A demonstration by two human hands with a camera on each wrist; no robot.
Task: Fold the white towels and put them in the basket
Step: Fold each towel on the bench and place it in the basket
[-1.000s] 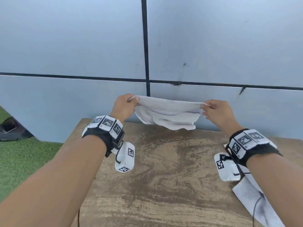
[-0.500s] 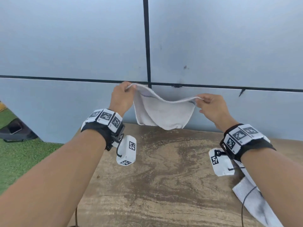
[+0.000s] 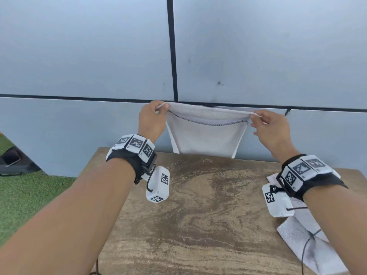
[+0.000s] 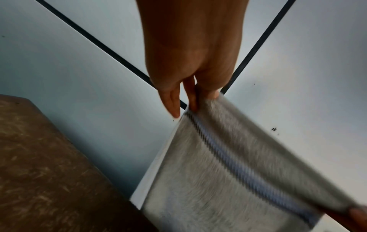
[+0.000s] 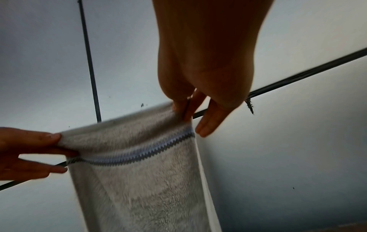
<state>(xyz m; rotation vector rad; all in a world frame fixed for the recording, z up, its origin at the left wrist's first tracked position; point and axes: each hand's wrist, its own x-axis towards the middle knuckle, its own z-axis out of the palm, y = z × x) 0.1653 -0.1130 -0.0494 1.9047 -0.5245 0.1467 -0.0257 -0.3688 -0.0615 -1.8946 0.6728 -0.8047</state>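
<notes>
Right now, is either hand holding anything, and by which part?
Both hold one white towel: the left hand pinches its top left corner, the right hand its top right corner, above the table.

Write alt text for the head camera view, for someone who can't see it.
Two hands hold a white towel stretched by its top corners in front of a grey panelled wall, the left hand and right hand each pinching a corner. The towel hangs down behind the far edge of a worn wooden table, where another white towel lies at the right.
</notes>
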